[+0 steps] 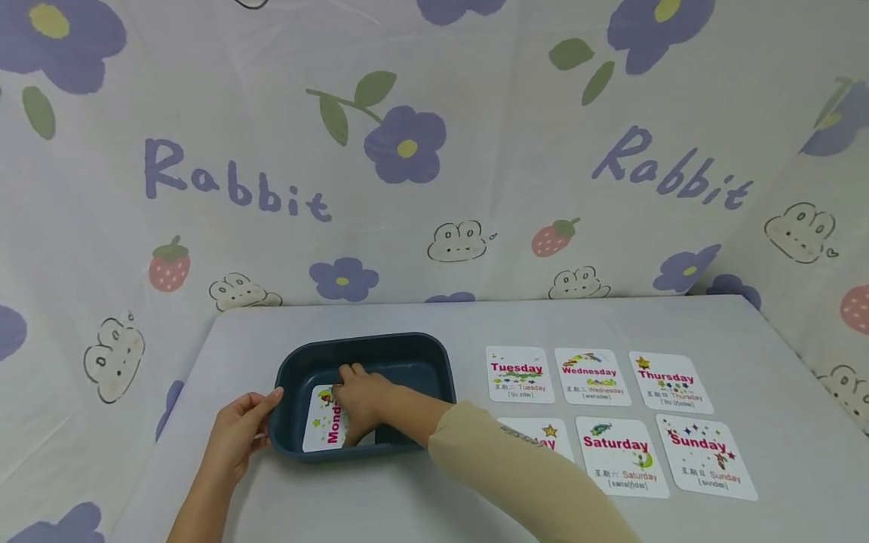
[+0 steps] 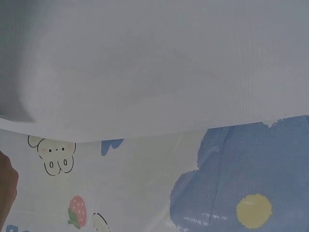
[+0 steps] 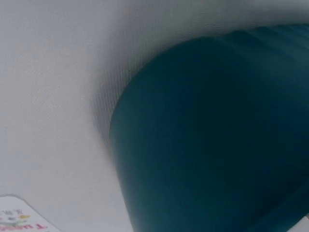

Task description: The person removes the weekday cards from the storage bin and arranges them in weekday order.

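A dark teal tray (image 1: 407, 345) sits on the white table, left of centre. Inside it lies a white "Monday" card (image 1: 324, 426). My right hand (image 1: 358, 398) reaches into the tray and holds this card at its right side, covering part of it. My left hand (image 1: 241, 431) grips the tray's left rim, thumb on top. The right wrist view is filled by the blurred tray wall (image 3: 207, 145), with a card corner (image 3: 19, 223) at the bottom left. In the left wrist view only a sliver of my left hand (image 2: 6, 191) shows.
Right of the tray lie two rows of day cards: Tuesday (image 1: 519, 373), Wednesday (image 1: 591, 375), Thursday (image 1: 670, 381), Saturday (image 1: 621, 455) and Sunday (image 1: 706, 456). My right sleeve (image 1: 516, 475) half covers another card (image 1: 546, 434). A flower-and-rabbit cloth (image 1: 407, 151) walls in the table.
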